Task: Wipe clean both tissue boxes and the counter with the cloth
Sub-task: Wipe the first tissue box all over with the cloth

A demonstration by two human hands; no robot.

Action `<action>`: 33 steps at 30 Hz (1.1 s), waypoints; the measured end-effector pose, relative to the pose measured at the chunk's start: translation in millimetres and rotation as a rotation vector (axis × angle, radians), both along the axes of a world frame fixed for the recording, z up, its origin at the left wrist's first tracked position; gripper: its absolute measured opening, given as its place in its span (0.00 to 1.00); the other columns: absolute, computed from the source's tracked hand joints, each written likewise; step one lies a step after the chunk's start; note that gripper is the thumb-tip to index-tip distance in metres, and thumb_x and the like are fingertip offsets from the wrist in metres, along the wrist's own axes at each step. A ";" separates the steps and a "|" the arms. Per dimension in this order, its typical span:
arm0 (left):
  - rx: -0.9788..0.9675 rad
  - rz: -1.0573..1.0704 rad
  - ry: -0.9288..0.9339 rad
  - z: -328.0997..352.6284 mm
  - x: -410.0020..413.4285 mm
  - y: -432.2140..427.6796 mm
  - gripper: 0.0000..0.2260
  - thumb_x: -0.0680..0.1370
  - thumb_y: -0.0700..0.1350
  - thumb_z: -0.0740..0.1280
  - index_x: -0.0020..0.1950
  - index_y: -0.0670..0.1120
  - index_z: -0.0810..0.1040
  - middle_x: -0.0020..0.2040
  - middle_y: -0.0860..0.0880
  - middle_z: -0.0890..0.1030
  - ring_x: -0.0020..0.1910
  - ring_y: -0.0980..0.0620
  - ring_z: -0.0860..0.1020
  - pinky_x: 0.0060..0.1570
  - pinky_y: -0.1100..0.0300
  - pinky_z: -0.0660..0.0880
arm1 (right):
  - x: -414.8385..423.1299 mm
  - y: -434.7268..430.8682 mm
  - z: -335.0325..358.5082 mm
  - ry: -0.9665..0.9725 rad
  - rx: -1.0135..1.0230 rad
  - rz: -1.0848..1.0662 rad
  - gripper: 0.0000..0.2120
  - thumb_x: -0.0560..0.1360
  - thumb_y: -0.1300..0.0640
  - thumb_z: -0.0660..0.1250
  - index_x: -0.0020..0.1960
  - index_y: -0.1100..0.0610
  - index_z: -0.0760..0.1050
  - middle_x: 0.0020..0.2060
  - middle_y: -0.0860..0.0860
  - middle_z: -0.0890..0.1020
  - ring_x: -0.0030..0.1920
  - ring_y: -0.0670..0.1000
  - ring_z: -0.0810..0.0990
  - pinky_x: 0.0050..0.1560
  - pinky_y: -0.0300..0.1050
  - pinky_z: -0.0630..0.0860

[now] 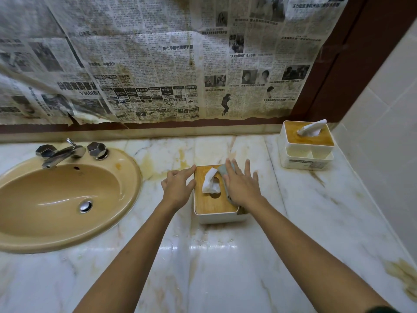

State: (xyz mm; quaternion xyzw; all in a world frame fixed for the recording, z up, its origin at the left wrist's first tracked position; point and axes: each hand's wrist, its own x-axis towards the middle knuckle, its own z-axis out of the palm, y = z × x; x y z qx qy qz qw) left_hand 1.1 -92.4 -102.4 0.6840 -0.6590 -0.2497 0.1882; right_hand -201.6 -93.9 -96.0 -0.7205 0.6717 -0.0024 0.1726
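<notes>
A white tissue box with a wooden lid [213, 203] sits in the middle of the marble counter [209, 263], a white tissue sticking up from its slot. My right hand [242, 185] lies flat on the right side of the lid, pressing a grey-green cloth [223, 171] under its palm and fingers. My left hand [178, 185] rests against the box's left edge, fingers spread, holding it steady. A second tissue box with a wooden lid [306, 146] stands at the back right corner of the counter, apart from both hands.
A tan oval sink [58, 199] with a chrome tap [61, 154] fills the left of the counter. Stained newspaper [158, 64] covers the wall behind. A tiled wall [383, 143] closes the right side. Yellow-brown stains mark the counter behind the box and at the right edge.
</notes>
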 end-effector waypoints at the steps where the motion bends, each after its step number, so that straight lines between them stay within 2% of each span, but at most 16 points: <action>1: 0.003 -0.001 0.000 0.6 -0.3 0.4 0.21 0.82 0.48 0.61 0.76 0.58 0.66 0.71 0.55 0.73 0.69 0.50 0.61 0.62 0.54 0.53 | 0.1 -10.9 3.0 0.013 -0.019 0.004 0.28 0.85 0.50 0.49 0.81 0.52 0.42 0.81 0.51 0.51 0.79 0.63 0.40 0.75 0.65 0.52; 3: 0.007 -0.003 0.005 1.3 -0.2 0.7 0.21 0.82 0.48 0.61 0.76 0.58 0.66 0.72 0.54 0.72 0.68 0.50 0.61 0.61 0.55 0.53 | -2.1 -27.8 6.8 0.019 -0.043 0.013 0.24 0.85 0.53 0.50 0.80 0.53 0.52 0.79 0.53 0.60 0.79 0.63 0.46 0.73 0.64 0.57; 5: 0.017 -0.005 0.013 2.8 0.3 1.3 0.21 0.83 0.49 0.61 0.76 0.58 0.66 0.72 0.54 0.72 0.68 0.51 0.61 0.60 0.55 0.53 | -8.4 -37.9 8.6 -0.073 -0.011 0.014 0.20 0.85 0.53 0.47 0.75 0.52 0.63 0.74 0.53 0.70 0.78 0.60 0.53 0.70 0.61 0.59; 8: 0.042 -0.008 0.030 5.4 1.7 1.6 0.21 0.83 0.50 0.60 0.76 0.58 0.65 0.71 0.54 0.73 0.69 0.49 0.62 0.61 0.51 0.56 | -21.5 -39.8 11.1 -0.219 0.081 0.011 0.21 0.84 0.50 0.45 0.71 0.51 0.68 0.69 0.53 0.74 0.76 0.58 0.59 0.68 0.58 0.57; 10: 0.061 0.003 0.056 8.9 1.1 4.6 0.23 0.82 0.54 0.60 0.77 0.57 0.63 0.69 0.54 0.75 0.72 0.46 0.62 0.63 0.46 0.57 | -30.3 -34.9 12.7 -0.238 0.070 0.002 0.20 0.84 0.50 0.45 0.69 0.52 0.70 0.61 0.55 0.77 0.69 0.57 0.67 0.63 0.56 0.61; 13: 0.201 -0.032 0.213 19.8 1.0 15.4 0.43 0.70 0.69 0.68 0.79 0.55 0.57 0.71 0.55 0.72 0.74 0.49 0.60 0.69 0.43 0.58 | -39.7 -24.5 17.5 -0.264 0.053 -0.004 0.16 0.85 0.49 0.46 0.58 0.50 0.72 0.52 0.51 0.77 0.58 0.56 0.74 0.59 0.56 0.65; 15: 0.302 -0.146 0.263 27.4 3.4 23.2 0.55 0.59 0.69 0.76 0.80 0.58 0.52 0.74 0.53 0.67 0.76 0.48 0.56 0.72 0.44 0.59 | -43.5 -17.8 20.1 -0.298 0.062 0.008 0.13 0.85 0.49 0.47 0.53 0.47 0.69 0.51 0.47 0.76 0.53 0.53 0.74 0.59 0.57 0.68; 17: 0.366 -0.268 0.150 29.3 7.0 28.9 0.62 0.56 0.65 0.81 0.79 0.61 0.43 0.77 0.47 0.60 0.77 0.45 0.52 0.73 0.43 0.59 | -47.2 -12.3 20.5 -0.328 0.067 -0.004 0.16 0.85 0.48 0.47 0.55 0.51 0.72 0.52 0.50 0.80 0.53 0.55 0.76 0.60 0.58 0.70; 19: 0.381 -0.334 0.014 28.2 9.1 32.5 0.65 0.57 0.61 0.82 0.78 0.62 0.36 0.77 0.43 0.56 0.76 0.40 0.52 0.73 0.42 0.58 | -50.7 -7.7 19.0 -0.334 0.061 -0.028 0.19 0.85 0.47 0.47 0.58 0.54 0.73 0.52 0.54 0.81 0.53 0.57 0.78 0.60 0.59 0.71; 22: 0.325 -0.352 -0.028 25.4 13.9 30.4 0.65 0.58 0.60 0.82 0.79 0.62 0.37 0.77 0.49 0.59 0.75 0.41 0.54 0.72 0.42 0.57 | -56.2 -1.5 17.5 -0.343 0.038 -0.062 0.18 0.84 0.46 0.47 0.52 0.53 0.72 0.49 0.53 0.81 0.51 0.58 0.77 0.57 0.58 0.72; 24: 0.244 -0.348 -0.030 23.0 21.9 25.7 0.64 0.57 0.61 0.82 0.80 0.60 0.41 0.75 0.55 0.65 0.75 0.47 0.56 0.72 0.43 0.57 | -62.3 1.6 16.3 -0.373 0.016 -0.103 0.16 0.84 0.47 0.48 0.49 0.52 0.71 0.49 0.54 0.80 0.50 0.58 0.77 0.51 0.54 0.72; 26: 0.196 -0.274 0.021 22.8 31.5 22.9 0.59 0.58 0.60 0.82 0.80 0.59 0.51 0.70 0.56 0.72 0.71 0.50 0.64 0.71 0.44 0.62 | -69.8 4.9 13.7 -0.424 0.020 -0.145 0.17 0.84 0.49 0.50 0.49 0.55 0.74 0.49 0.56 0.81 0.50 0.58 0.77 0.47 0.52 0.71; 28: 0.151 -0.163 0.085 19.6 40.6 22.1 0.46 0.61 0.57 0.82 0.75 0.57 0.65 0.61 0.56 0.78 0.63 0.50 0.74 0.63 0.49 0.72 | -76.8 10.2 9.8 -0.496 0.059 -0.187 0.19 0.84 0.50 0.51 0.53 0.58 0.77 0.50 0.57 0.81 0.50 0.57 0.78 0.50 0.52 0.73; 30: 0.109 -0.066 0.129 14.0 46.4 22.1 0.27 0.67 0.53 0.79 0.64 0.55 0.76 0.50 0.56 0.83 0.53 0.51 0.80 0.54 0.51 0.77 | -80.5 17.5 5.3 -0.567 0.105 -0.219 0.19 0.83 0.50 0.52 0.55 0.58 0.78 0.51 0.56 0.81 0.51 0.56 0.79 0.53 0.52 0.76; 31: 0.102 -0.026 0.165 12.5 46.3 23.2 0.19 0.70 0.52 0.77 0.60 0.53 0.78 0.46 0.55 0.84 0.49 0.51 0.81 0.51 0.50 0.78 | -80.9 21.5 3.1 -0.604 0.126 -0.231 0.18 0.83 0.50 0.52 0.55 0.57 0.79 0.51 0.55 0.81 0.51 0.55 0.79 0.52 0.50 0.76; 33: 0.112 0.038 0.271 11.2 41.8 26.8 0.13 0.75 0.50 0.73 0.58 0.50 0.79 0.42 0.52 0.85 0.45 0.50 0.83 0.49 0.52 0.79 | -79.0 28.8 0.4 -0.649 0.159 -0.249 0.16 0.83 0.51 0.53 0.54 0.56 0.78 0.50 0.54 0.80 0.49 0.53 0.78 0.48 0.48 0.75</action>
